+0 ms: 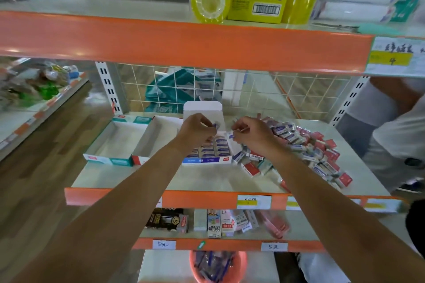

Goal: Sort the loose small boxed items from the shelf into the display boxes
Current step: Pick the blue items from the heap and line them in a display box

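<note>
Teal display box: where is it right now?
Head view: the teal display box sits at the left end of the middle shelf, directly beside the red display box on its right, with the blue display box further right.

On the shelf [138,177] stand, left to right, the left display box [108,161], the middle display box [149,135] touching it, and the filled display box [207,160]; the loose pile [310,149] lies just right. Over the filled one, the left hand [195,131] pinches what seems a small box [215,125], the right hand [253,133] a second small box [230,135].
</note>
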A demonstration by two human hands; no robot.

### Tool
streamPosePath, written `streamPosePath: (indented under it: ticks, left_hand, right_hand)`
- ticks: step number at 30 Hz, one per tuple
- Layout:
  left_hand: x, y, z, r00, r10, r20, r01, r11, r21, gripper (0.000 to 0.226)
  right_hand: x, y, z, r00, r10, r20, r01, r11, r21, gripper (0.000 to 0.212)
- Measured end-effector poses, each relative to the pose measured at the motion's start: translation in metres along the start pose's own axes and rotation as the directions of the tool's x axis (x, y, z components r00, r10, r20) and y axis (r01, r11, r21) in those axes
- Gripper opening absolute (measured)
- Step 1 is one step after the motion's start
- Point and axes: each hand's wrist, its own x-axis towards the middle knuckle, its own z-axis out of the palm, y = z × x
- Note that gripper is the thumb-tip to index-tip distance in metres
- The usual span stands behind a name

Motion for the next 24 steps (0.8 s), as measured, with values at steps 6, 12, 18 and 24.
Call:
streamPosePath:
  ticks: [6,12,18,24]
  left_hand:
    - [-0.002,-0.010,-0.019,0.998,-0.028,0.063,0.033,0.996,-0.085,0.029]
    - [0.002,-0.022,-0.030,1.000,-0.020,0.004,0.019,0.989,0.144,0.022]
    - [0.003,-0.032,-0.036,0.999,0.032,0.013,-0.034,0.989,0.141,0.016]
    - [0.001,-0.040,-0.036,0.992,0.079,0.099,-0.112,0.913,0.391,0.021]
  right_hand:
    - [0.001,-0.011,0.012,0.999,0.009,0.047,-0.006,0.997,-0.077,0.028]
    - [-0.001,-0.020,0.021,0.995,-0.017,0.100,0.028,0.994,-0.105,0.025]
    - [0.001,-0.021,0.031,0.991,-0.096,0.094,0.109,0.983,-0.146,0.014]
    - [0.002,-0.021,0.040,0.982,-0.169,0.089,0.185,0.958,-0.219,0.009]
